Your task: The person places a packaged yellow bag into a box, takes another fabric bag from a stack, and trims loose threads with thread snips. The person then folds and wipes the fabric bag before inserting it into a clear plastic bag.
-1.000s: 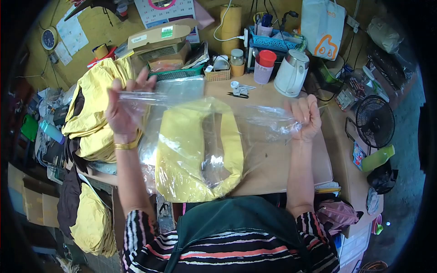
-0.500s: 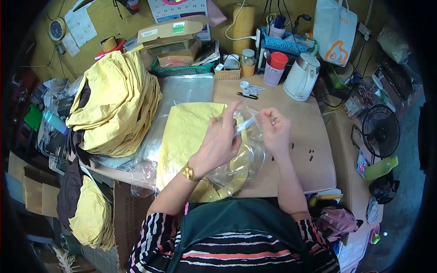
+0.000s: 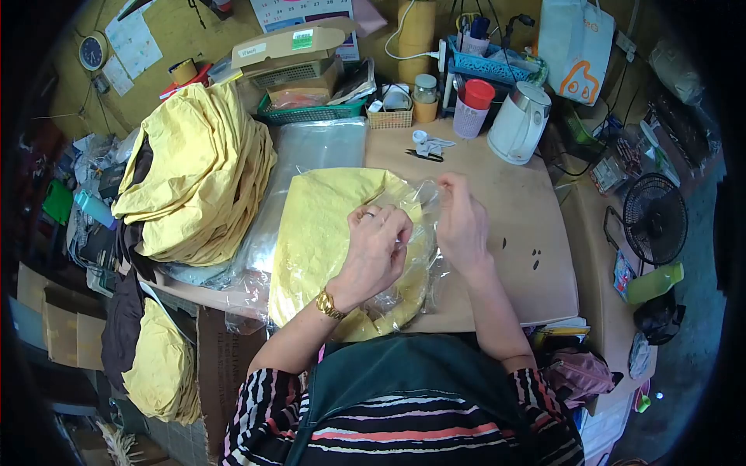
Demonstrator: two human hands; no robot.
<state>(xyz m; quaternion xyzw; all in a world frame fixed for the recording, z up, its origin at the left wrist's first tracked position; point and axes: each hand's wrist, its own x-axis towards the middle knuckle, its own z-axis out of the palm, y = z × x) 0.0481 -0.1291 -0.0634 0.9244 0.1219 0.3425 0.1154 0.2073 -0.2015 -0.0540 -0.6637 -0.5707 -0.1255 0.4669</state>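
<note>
A folded yellow cloth item (image 3: 318, 225) lies on the table in front of me, inside a clear plastic bag (image 3: 416, 283). My left hand (image 3: 378, 248) rests over the middle of it with curled fingers, closed on the bag's plastic. To its right, my right hand (image 3: 463, 225) pinches the loose edge of the same bag at its right side. The fingertips of both hands are partly hidden. Left of the bagged cloth is a stack of flat clear plastic bags (image 3: 318, 147).
A tall pile of yellow cloth (image 3: 194, 179) stands at the left, with more yellow cloth (image 3: 159, 365) below the table. Small snips (image 3: 424, 155) lie behind my hands. A white kettle (image 3: 519, 124), a red-lidded cup (image 3: 474, 109) and baskets line the back. A black fan (image 3: 655, 217) stands right.
My left hand has moved down slightly and its raised index finger has curled in. My right hand has turned more upright, and the bag's edge has been drawn over the cloth's right side.
</note>
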